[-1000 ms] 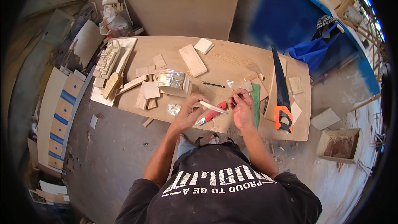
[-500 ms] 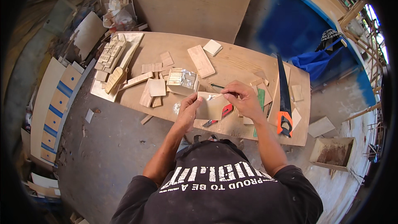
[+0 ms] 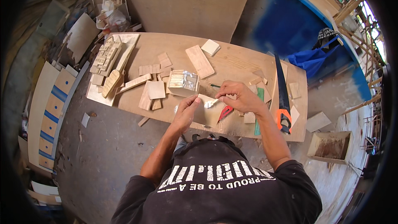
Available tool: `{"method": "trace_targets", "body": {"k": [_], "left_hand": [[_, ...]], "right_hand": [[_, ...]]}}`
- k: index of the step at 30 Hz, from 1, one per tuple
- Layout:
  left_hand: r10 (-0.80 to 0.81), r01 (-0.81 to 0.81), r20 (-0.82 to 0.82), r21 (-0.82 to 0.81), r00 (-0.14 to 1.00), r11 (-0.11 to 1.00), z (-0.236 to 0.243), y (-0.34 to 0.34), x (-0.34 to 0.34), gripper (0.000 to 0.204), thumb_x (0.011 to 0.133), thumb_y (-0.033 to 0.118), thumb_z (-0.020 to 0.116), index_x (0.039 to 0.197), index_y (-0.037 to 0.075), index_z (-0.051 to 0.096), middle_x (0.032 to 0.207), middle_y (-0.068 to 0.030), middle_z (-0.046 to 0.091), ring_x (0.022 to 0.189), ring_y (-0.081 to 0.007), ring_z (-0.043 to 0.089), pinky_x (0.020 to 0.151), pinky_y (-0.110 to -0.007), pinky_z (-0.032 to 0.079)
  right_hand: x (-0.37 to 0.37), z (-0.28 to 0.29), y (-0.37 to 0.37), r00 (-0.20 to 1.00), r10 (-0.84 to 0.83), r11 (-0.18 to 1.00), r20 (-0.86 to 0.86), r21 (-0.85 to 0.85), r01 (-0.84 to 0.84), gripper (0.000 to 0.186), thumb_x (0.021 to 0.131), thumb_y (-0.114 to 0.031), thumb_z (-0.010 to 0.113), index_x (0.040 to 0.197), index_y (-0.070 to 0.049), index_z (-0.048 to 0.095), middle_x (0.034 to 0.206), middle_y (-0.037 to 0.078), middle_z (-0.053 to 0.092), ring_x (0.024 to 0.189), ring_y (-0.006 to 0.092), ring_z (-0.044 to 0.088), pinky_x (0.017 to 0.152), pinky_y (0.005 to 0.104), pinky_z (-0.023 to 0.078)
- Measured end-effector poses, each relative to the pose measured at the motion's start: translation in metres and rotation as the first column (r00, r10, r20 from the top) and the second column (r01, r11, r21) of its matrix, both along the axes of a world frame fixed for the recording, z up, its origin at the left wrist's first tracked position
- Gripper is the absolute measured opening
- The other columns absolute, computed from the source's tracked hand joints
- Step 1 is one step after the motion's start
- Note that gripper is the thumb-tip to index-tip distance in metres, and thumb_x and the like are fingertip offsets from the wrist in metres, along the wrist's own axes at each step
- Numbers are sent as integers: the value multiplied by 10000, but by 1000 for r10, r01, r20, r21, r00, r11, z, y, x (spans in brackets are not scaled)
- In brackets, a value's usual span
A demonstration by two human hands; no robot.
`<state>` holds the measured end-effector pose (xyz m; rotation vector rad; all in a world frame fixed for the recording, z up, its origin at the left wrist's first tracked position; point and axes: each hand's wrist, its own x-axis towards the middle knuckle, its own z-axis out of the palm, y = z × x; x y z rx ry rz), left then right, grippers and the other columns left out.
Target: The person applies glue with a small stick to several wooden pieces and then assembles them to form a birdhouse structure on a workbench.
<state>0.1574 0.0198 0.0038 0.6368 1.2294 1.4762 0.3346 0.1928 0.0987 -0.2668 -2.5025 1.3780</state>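
Note:
My left hand [image 3: 186, 111] grips a thin, pale wooden board [image 3: 205, 116] by its edge, above the bench. My right hand [image 3: 237, 96] pinches a small light stick [image 3: 214, 101], whose tip is in a white paste [image 3: 208, 104] on that board. A red utility knife [image 3: 226, 111] lies partly hidden behind the board, beside a green strip [image 3: 257, 127]. Just beyond my hands are a small wooden block [image 3: 178, 84] topped with slats and foil, and a dark pencil [image 3: 214, 85].
The plywood bench [image 3: 143, 49] carries several wood offcuts [image 3: 198, 60], a wooden model [image 3: 103, 60] at left and an orange-handled saw [image 3: 284, 116] at right. A blue cloth [image 3: 306, 58] hangs beyond the right end; an open box [image 3: 329, 145] sits on the floor at right.
The board has turned from edge-on to face up. My right hand has moved over it from the right, bringing the stick's white blob down onto its surface.

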Motion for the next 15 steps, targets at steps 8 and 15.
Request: {"method": "trace_targets", "body": {"k": [8, 15], "left_hand": [[19, -23, 58, 57, 998, 998, 12, 4, 2, 369, 1070, 227, 499, 1314, -33, 596, 1143, -77, 695, 1002, -124, 657, 884, -292, 522], [147, -165, 205, 74, 968, 984, 17, 4, 7, 339, 1079, 204, 487, 1282, -34, 618, 1153, -45, 684, 1052, -83, 581, 955, -264, 445]], "right_hand": [[2, 7, -2, 991, -120, 977, 56, -169, 128, 120, 910, -84, 690, 980, 3, 734, 846, 52, 660, 769, 127, 574, 695, 279, 460], [8, -9, -32, 947, -319, 908, 47, -273, 319, 109, 927, -78, 699, 979, 7, 743, 792, -12, 603, 681, 41, 452, 593, 227, 352]]}}
